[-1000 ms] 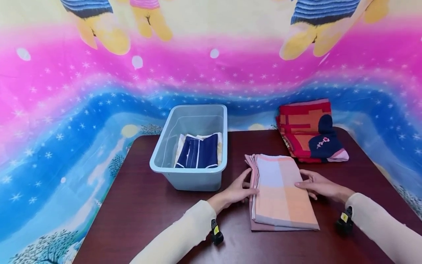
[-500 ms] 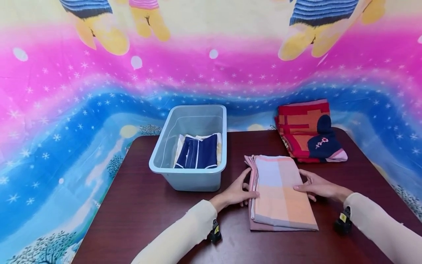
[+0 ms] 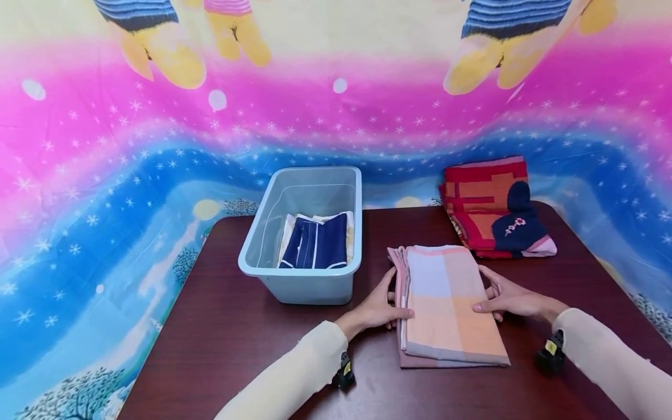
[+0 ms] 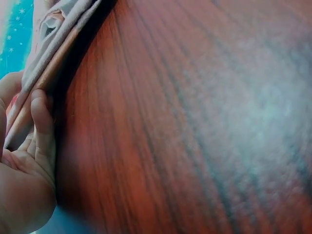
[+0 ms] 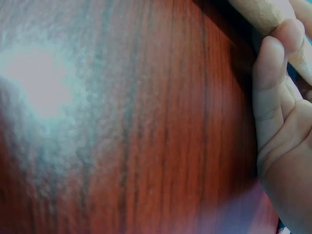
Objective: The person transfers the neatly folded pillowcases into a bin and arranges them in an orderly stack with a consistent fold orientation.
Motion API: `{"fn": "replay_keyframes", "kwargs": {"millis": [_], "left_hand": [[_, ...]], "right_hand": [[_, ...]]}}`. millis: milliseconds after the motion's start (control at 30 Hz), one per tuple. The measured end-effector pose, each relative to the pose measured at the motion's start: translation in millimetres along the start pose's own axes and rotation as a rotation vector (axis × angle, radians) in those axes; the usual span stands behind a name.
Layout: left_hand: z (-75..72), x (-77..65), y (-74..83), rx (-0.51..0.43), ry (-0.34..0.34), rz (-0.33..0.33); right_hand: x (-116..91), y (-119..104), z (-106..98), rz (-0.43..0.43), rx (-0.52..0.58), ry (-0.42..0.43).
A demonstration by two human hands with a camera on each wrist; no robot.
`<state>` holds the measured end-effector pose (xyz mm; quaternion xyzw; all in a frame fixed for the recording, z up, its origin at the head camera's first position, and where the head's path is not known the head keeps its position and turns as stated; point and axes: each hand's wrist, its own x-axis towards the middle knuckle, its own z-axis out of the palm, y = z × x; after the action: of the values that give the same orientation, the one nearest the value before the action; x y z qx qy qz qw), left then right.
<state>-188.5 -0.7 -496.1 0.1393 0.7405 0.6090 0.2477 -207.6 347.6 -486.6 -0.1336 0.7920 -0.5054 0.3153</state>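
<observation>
A folded checked cloth (image 3: 441, 309) in pink, orange and white lies on the table, its layered folds along the left edge. My left hand (image 3: 375, 308) pinches that edge, thumb on top and fingers at the side and underneath. On the opposite edge my right hand (image 3: 511, 296) holds the cloth the same way, thumb over the top. The left wrist view shows the cloth's layers (image 4: 53, 61) between thumb and fingers. In the right wrist view, fingers (image 5: 270, 63) bend against a cloth edge (image 5: 261, 12) at the top right.
Left of the cloth stands a grey-blue plastic bin (image 3: 299, 272) with a folded navy cloth (image 3: 333, 242) inside. A folded red and orange cloth (image 3: 485, 195), with a navy flowered part, lies at the table's back right. A patterned curtain hangs behind the dark wooden table (image 3: 226, 332).
Both hands keep their hold on the checked cloth, with only tiny finger shifts at its edges. The cloth stays in nearly the same place.
</observation>
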Motion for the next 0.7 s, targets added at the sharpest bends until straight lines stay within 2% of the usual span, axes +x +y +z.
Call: {"fn": "replay_keyframes", "kwargs": {"millis": [100,400,700], "left_hand": [[0.5,0.3,-0.5,0.002,0.001,0.008],[0.3,-3.0,1.1,-0.007,-0.002,0.010],[1.1,-3.1,-2.1,-0.013,0.005,0.022]], "right_hand": [[-0.1,1.3,0.0,-0.019,0.015,-0.012],[-1.0,1.9,0.6,0.008,0.005,0.018],[-1.3,2.2,2.3,-0.012,0.021,0.015]]}}
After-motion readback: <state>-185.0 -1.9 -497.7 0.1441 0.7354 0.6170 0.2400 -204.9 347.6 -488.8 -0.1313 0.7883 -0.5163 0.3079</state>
